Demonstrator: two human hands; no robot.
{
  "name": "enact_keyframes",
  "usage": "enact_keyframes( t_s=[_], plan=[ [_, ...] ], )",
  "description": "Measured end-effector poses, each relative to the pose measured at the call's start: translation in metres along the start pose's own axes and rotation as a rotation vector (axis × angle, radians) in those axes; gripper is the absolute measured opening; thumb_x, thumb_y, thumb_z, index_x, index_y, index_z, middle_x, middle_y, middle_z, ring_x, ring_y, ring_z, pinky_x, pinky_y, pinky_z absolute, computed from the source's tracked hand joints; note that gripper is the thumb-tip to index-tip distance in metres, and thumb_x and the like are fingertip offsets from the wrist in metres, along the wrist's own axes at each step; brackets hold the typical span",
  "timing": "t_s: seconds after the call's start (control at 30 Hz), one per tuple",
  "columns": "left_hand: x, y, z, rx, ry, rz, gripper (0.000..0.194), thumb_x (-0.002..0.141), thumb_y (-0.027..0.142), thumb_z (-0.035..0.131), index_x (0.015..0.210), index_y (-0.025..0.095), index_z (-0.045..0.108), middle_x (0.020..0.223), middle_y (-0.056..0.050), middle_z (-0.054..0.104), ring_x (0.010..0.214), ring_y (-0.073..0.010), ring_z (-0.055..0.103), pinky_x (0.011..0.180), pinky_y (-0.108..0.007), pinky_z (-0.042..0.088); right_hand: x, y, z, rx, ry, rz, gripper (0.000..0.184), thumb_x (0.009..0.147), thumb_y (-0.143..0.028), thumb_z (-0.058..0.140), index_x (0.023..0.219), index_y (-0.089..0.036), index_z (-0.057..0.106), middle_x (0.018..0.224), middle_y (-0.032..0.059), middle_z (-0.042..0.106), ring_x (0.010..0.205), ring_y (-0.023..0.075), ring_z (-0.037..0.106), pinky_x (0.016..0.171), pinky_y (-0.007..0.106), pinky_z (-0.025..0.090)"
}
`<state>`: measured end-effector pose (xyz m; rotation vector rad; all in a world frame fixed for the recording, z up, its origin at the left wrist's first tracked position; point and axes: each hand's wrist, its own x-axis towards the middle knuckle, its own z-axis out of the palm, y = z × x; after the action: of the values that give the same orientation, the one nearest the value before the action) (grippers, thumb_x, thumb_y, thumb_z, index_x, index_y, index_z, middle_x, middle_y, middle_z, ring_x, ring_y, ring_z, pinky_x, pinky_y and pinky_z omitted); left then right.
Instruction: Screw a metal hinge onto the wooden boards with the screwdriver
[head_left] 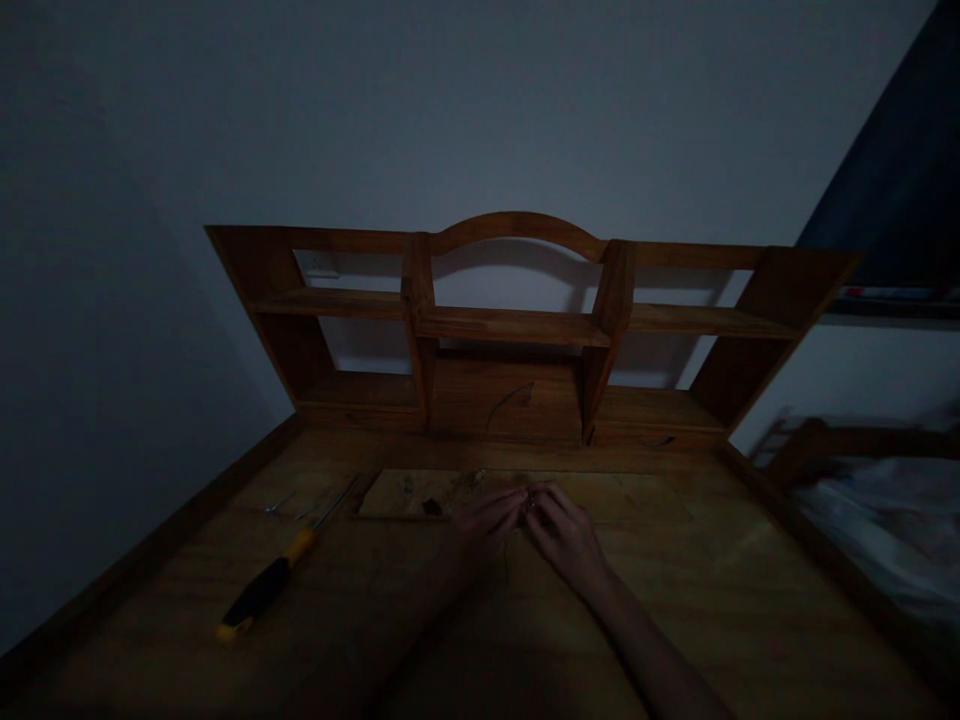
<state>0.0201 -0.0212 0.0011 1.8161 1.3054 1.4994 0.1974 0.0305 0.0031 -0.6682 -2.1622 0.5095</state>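
Note:
The scene is very dark. My left hand (484,522) and my right hand (566,535) meet fingertip to fingertip at the middle of a wooden desk (712,600). Both are pinched together around something tiny that I cannot make out. They rest at the near edge of a flat wooden board (405,495) lying on the desk. A thin wire seems to run from the board toward the hands. A screwdriver (274,580) with a black and yellow handle lies to the left of my left hand, apart from it.
A wooden hutch (517,325) with open shelves stands at the back of the desk against a pale wall. Small metal bits (281,507) lie near the screwdriver's tip. A bed with light bedding (885,520) is to the right.

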Motion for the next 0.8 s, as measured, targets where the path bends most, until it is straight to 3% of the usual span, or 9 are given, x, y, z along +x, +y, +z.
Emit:
enact_keyframes(
  t_s=[0.1, 0.2, 0.33, 0.4, 0.6, 0.8],
  plan=[
    [0.004, 0.002, -0.002, 0.025, 0.036, 0.025, 0.024, 0.088, 0.024, 0.06, 0.108, 0.026, 0.074, 0.112, -0.006, 0.072, 0.105, -0.0228, 0.067, 0.097, -0.036, 0.051, 0.002, -0.007, -0.003, 0.102, 0.025, 0.021, 0.013, 0.092, -0.024, 0.05, 0.099, -0.024, 0.061, 0.109, 0.0089, 0.06, 0.096, 0.0209, 0.061, 0.082, 0.032, 0.05],
    [0.006, 0.001, -0.003, 0.035, 0.039, 0.043, 0.022, 0.088, 0.022, 0.06, 0.104, 0.026, 0.075, 0.107, -0.006, 0.073, 0.103, -0.0227, 0.068, 0.096, -0.037, 0.052, 0.004, -0.009, -0.005, 0.311, 0.109, 0.149, 0.012, 0.092, -0.031, 0.052, 0.097, -0.023, 0.06, 0.098, 0.0068, 0.062, 0.091, 0.0204, 0.061, 0.081, 0.032, 0.049],
    [0.008, -0.005, -0.004, 0.04, -0.012, 0.079, 0.024, 0.091, 0.023, 0.058, 0.109, 0.026, 0.073, 0.112, -0.006, 0.072, 0.106, -0.0223, 0.067, 0.096, -0.037, 0.051, 0.009, 0.0, 0.0, 0.717, 0.138, 0.382, 0.03, 0.089, -0.041, 0.06, 0.113, -0.024, 0.054, 0.084, 0.0016, 0.063, 0.074, 0.0164, 0.061, 0.07, 0.029, 0.049],
    [0.009, -0.01, -0.004, 0.053, -0.031, 0.112, 0.025, 0.093, 0.023, 0.056, 0.112, 0.025, 0.072, 0.115, -0.006, 0.071, 0.108, -0.0212, 0.066, 0.097, -0.037, 0.051, 0.01, 0.007, 0.004, 0.817, 0.149, 0.44, 0.035, 0.083, -0.043, 0.068, 0.11, -0.024, 0.057, 0.078, -0.0001, 0.063, 0.07, 0.0153, 0.06, 0.067, 0.027, 0.048],
    [0.013, -0.024, -0.002, 0.122, -0.075, 0.25, 0.028, 0.095, 0.022, 0.053, 0.117, 0.025, 0.069, 0.12, -0.006, 0.068, 0.111, -0.0185, 0.064, 0.097, -0.036, 0.052, 0.013, 0.025, 0.008, 0.826, 0.17, 0.521, 0.032, 0.068, -0.047, 0.08, 0.082, -0.021, 0.068, 0.079, 0.0019, 0.068, 0.074, 0.0153, 0.062, 0.067, 0.026, 0.048],
    [0.013, -0.02, -0.001, 0.184, 0.0, 0.123, 0.03, 0.093, 0.022, 0.055, 0.122, 0.025, 0.065, 0.122, -0.006, 0.063, 0.113, -0.0187, 0.06, 0.097, -0.036, 0.052, 0.016, 0.027, -0.011, 0.778, 0.135, 0.563, 0.036, 0.061, -0.047, 0.084, 0.077, -0.02, 0.067, 0.073, 0.0029, 0.07, 0.065, 0.0159, 0.063, 0.061, 0.028, 0.049]
  ],
)
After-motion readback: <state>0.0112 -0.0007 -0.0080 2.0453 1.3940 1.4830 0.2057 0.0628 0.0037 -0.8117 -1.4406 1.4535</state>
